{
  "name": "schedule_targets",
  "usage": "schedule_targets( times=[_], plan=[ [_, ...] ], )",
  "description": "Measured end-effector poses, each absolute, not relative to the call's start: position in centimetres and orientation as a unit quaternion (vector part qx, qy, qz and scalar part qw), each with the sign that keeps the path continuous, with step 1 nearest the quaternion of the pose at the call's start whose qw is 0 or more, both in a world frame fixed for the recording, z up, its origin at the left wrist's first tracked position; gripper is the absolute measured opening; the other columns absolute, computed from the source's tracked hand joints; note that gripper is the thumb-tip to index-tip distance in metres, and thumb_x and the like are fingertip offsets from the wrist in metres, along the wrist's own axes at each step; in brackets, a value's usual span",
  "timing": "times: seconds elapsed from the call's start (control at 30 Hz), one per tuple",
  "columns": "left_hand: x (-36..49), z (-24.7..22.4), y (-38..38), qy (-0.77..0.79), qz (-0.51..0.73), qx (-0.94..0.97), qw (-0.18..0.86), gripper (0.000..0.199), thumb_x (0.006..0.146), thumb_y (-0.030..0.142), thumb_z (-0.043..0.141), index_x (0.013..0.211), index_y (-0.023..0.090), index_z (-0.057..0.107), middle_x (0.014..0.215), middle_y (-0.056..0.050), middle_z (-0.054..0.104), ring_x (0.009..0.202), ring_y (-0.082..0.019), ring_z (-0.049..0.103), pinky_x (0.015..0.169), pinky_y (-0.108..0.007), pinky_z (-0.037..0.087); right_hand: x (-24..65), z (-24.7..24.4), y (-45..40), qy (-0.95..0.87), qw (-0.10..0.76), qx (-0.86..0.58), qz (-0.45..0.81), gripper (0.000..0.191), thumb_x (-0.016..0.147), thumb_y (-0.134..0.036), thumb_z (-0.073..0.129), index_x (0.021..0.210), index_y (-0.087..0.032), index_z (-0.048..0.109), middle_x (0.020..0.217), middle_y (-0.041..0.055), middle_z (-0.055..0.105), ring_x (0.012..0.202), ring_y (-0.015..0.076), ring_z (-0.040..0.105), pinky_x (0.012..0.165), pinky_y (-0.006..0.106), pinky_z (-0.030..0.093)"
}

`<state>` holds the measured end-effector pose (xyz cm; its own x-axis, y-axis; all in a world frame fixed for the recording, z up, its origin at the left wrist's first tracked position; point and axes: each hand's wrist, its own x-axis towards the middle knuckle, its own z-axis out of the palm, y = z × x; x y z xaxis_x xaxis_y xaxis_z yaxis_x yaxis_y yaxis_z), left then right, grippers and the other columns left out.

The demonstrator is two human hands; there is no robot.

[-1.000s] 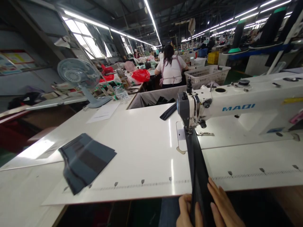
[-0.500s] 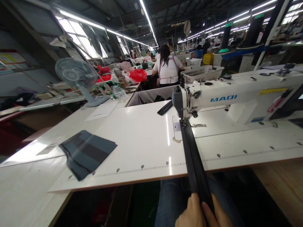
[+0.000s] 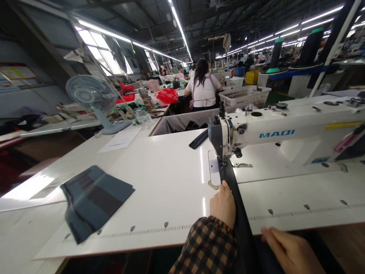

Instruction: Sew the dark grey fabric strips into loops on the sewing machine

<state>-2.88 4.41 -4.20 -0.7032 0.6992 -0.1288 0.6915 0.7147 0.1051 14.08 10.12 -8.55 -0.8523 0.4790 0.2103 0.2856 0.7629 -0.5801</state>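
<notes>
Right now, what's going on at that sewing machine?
The person's left hand is on a long black strip that runs under the head of the white, blue-lettered sewing machine. The blurred right hand is beside the strip, near the edge of the white tabletop. A flat blue-grey fabric piece lies to the left.

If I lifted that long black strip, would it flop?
The black strip probably feels floppy: it looks like thin fabric running past the front edge of the table. It may seem light, being so narrow. Pulling might meet resistance, since it reaches under the presser foot.
</notes>
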Motion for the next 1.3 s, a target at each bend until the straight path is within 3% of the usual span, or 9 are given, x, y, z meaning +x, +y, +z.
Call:
schedule_targets(
  times=[0.07,0.17,0.27,0.4,0.7,0.83,0.9,1.07,1.3],
  plan=[
    [-2.6,-4.2,4.2,0.923,0.019,0.379,0.07,0.04,0.088,0.018,0.026,0.125,0.006,0.033,0.097,-0.014,0.056,0.073,-0.023,0.063,0.056,-0.033,0.049,10.9,-8.3,12.9,-0.941,0.2,-0.198,0.187,0.037,0.089,-0.035,0.028,0.095,-0.02,0.061,0.089,0.0066,0.064,0.082,0.0173,0.059,0.073,0.028,0.046],
    [-2.6,-4.3,4.1,0.924,0.015,0.379,0.055,0.04,0.087,0.014,0.027,0.125,0.006,0.034,0.097,-0.012,0.057,0.07,-0.022,0.063,0.054,-0.031,0.05,6.4,-8.7,14.9,-0.962,0.216,-0.155,0.067,0.042,0.088,-0.033,0.028,0.122,-0.012,0.043,0.122,0.0126,0.047,0.115,0.0237,0.041,0.093,0.044,0.034],
    [-2.9,-4.7,4.0,0.925,0.025,0.376,0.053,0.041,0.085,0.012,0.029,0.126,0.006,0.034,0.096,-0.011,0.058,0.069,-0.021,0.063,0.053,-0.03,0.051,4.2,-9.6,14.6,-0.972,0.188,-0.136,0.034,0.048,0.089,-0.031,0.026,0.131,-0.008,0.028,0.135,0.0121,0.031,0.125,0.0239,0.024,0.099,0.049,0.025],
    [-3.1,-5.3,4.0,0.919,0.043,0.387,0.06,0.047,0.08,0.005,0.031,0.127,0.003,0.031,0.102,-0.014,0.056,0.072,-0.021,0.063,0.057,-0.03,0.052,4.4,-9.8,13.9,-0.976,0.165,-0.131,0.058,0.051,0.089,-0.031,0.027,0.133,-0.007,0.022,0.138,0.0106,0.023,0.127,0.021,0.019,0.102,0.044,0.027],
    [-3.1,-4.4,4.0,0.907,0.083,0.4,0.107,0.053,0.077,0.004,0.035,0.129,0.005,0.029,0.106,-0.014,0.055,0.078,-0.022,0.061,0.065,-0.033,0.051,4.5,-7.5,14.1,-0.982,0.128,-0.041,0.133,0.049,0.087,-0.025,0.031,0.134,-0.02,0.019,0.138,0.0033,0.024,0.127,0.0167,0.021,0.101,0.037,0.033],
    [-5.4,-2.9,3.4,0.87,0.137,0.458,0.118,0.037,0.086,0.019,0.03,0.118,0.014,0.048,0.088,-0.008,0.059,0.073,-0.018,0.061,0.067,-0.031,0.051,4.8,-7.9,13.7,-0.98,0.158,-0.029,0.121,0.048,0.087,-0.022,0.032,0.133,-0.012,0.023,0.136,0.0095,0.028,0.125,0.0185,0.024,0.1,0.037,0.034],
    [-7.1,-2.5,3.0,0.839,0.151,0.515,0.088,0.033,0.087,0.026,0.031,0.107,0.019,0.057,0.089,-0.007,0.059,0.083,-0.019,0.059,0.073,-0.033,0.05,5.0,-8.2,13.4,-0.978,0.172,-0.028,0.112,0.047,0.086,-0.022,0.033,0.132,-0.01,0.027,0.136,0.0116,0.028,0.125,0.0202,0.024,0.099,0.037,0.035],
    [-9.1,-3.9,2.4,0.776,0.16,0.609,0.034,0.036,0.085,0.02,0.035,0.12,0.018,0.046,0.135,-0.01,0.032,0.126,-0.022,0.026,0.101,-0.038,0.033,5.2,-8.5,13.0,-0.982,0.165,-0.035,0.087,0.048,0.086,-0.022,0.034,0.131,-0.008,0.028,0.138,0.0137,0.023,0.126,0.0226,0.021,0.099,0.039,0.035],
    [-7.5,-6.5,3.5,0.796,0.097,0.597,0.0,0.046,0.081,0.006,0.027,0.127,0.002,0.029,0.137,-0.019,0.027,0.129,-0.024,0.01,0.103,-0.04,0.029,4.2,-8.7,12.6,-0.977,0.173,-0.067,0.103,0.05,0.085,-0.02,0.033,0.132,-0.008,0.025,0.138,0.0132,0.022,0.127,0.0232,0.018,0.099,0.04,0.034]
  ],
)
